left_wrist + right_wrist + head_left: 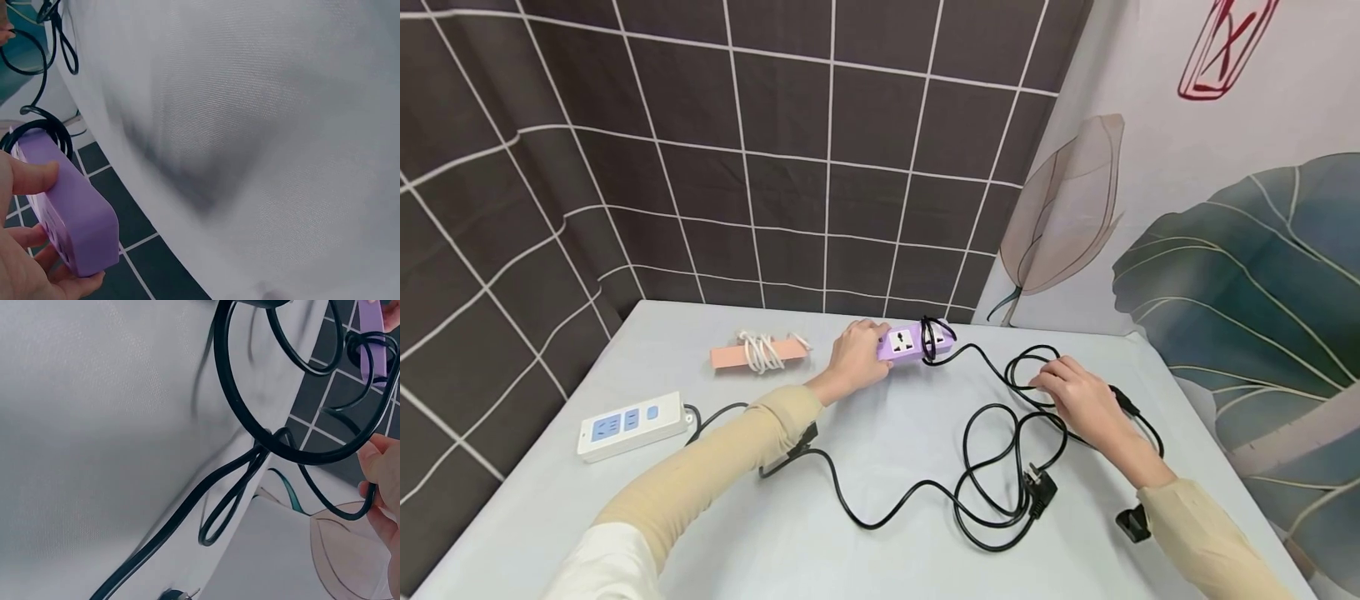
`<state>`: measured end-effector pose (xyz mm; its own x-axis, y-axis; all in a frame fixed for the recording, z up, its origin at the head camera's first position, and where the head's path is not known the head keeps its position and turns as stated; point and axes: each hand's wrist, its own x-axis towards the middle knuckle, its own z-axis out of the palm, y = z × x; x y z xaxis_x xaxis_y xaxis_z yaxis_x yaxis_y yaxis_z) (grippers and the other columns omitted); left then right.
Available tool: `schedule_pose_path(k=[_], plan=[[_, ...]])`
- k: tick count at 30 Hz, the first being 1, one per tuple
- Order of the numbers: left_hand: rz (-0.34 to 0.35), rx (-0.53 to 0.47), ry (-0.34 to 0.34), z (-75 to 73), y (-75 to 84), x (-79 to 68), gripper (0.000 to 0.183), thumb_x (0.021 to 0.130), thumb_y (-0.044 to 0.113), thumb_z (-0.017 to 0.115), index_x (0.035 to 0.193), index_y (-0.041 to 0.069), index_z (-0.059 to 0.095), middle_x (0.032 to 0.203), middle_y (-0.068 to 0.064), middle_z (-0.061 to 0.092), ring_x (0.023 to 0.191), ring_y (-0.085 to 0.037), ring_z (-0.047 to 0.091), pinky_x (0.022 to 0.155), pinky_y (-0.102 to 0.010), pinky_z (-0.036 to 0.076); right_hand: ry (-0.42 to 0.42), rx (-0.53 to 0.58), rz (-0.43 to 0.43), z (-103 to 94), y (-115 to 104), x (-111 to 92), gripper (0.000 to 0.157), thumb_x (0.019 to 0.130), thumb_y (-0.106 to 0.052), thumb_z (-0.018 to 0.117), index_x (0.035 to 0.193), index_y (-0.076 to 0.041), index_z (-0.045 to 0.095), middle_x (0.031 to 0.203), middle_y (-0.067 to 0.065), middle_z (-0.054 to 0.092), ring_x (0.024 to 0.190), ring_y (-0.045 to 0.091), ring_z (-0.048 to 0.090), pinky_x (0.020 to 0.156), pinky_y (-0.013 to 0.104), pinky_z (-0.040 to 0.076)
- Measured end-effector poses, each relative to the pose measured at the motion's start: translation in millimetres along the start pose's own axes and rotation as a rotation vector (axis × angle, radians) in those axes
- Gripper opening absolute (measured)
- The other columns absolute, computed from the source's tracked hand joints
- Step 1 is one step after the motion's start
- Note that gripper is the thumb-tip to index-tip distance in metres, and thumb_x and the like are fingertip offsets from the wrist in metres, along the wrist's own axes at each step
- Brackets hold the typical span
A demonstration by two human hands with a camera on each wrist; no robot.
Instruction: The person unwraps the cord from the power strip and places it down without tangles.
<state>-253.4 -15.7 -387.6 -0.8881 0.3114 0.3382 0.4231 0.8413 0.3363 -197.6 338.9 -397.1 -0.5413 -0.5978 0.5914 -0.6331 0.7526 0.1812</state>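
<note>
My left hand (854, 357) grips one end of a purple power strip (912, 341) near the back of the table. Thumb and fingers lie on opposite sides of the strip (75, 194) in the left wrist view. Several turns of black cord (928, 340) are wound round its other end, and the cord runs on in loops to the right. Over there my right hand (1084, 407) pinches the black cord (369, 503) between thumb and fingertips. A loop of it hangs close to those fingers in the right wrist view.
A peach power strip (727, 357) wrapped in white cord lies at the back left. A white power strip (668, 422) with blue sockets is at the left. Its black cord (871, 526) crosses to tangled loops and a black plug (1042, 493). A gridded curtain (782, 192) hangs behind.
</note>
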Motion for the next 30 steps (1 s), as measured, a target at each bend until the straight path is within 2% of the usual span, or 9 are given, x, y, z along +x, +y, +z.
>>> schedule_pose_path(k=[9, 18, 22, 30], plan=[[0.010, -0.013, -0.013, 0.1, 2.2, -2.4, 0.056, 0.073, 0.022, 0.077, 0.125, 0.007, 0.062, 0.115, -0.014, 0.065, 0.105, -0.029, 0.060, 0.080, -0.040, 0.054, -0.009, 0.006, 0.052, 10.1, 7.8, -2.1, 0.028, 0.066, 0.015, 0.075, 0.084, -0.007, 0.070, 0.087, 0.006, 0.065, 0.084, 0.022, 0.058, 0.057, 0.035, 0.052], [0.007, -0.018, -0.021, 2.4, -0.3, 1.1, 0.056, 0.074, 0.023, 0.078, 0.125, 0.008, 0.063, 0.115, -0.013, 0.065, 0.104, -0.027, 0.060, 0.080, -0.040, 0.054, -0.023, 0.028, 0.124, 19.0, 14.7, 12.1, 0.016, 0.074, 0.008, 0.073, 0.083, -0.005, 0.070, 0.085, 0.008, 0.065, 0.082, 0.024, 0.057, 0.062, 0.039, 0.053], [0.000, -0.018, -0.019, 2.5, -0.6, 1.3, 0.056, 0.073, 0.023, 0.079, 0.125, 0.009, 0.063, 0.115, -0.012, 0.065, 0.104, -0.027, 0.060, 0.079, -0.039, 0.054, -0.064, 0.046, 0.153, 24.0, 16.9, 16.7, 0.014, 0.078, 0.006, 0.070, 0.085, -0.005, 0.070, 0.087, 0.008, 0.065, 0.084, 0.025, 0.056, 0.066, 0.040, 0.052], [0.001, -0.023, -0.024, 0.0, -0.2, -1.1, 0.056, 0.074, 0.023, 0.079, 0.125, 0.008, 0.063, 0.115, -0.012, 0.065, 0.104, -0.027, 0.060, 0.078, -0.040, 0.054, -0.193, 0.074, 0.232, 29.2, 14.2, 20.6, 0.014, 0.078, 0.001, 0.070, 0.091, -0.005, 0.072, 0.093, 0.009, 0.066, 0.090, 0.026, 0.055, 0.070, 0.041, 0.051]])
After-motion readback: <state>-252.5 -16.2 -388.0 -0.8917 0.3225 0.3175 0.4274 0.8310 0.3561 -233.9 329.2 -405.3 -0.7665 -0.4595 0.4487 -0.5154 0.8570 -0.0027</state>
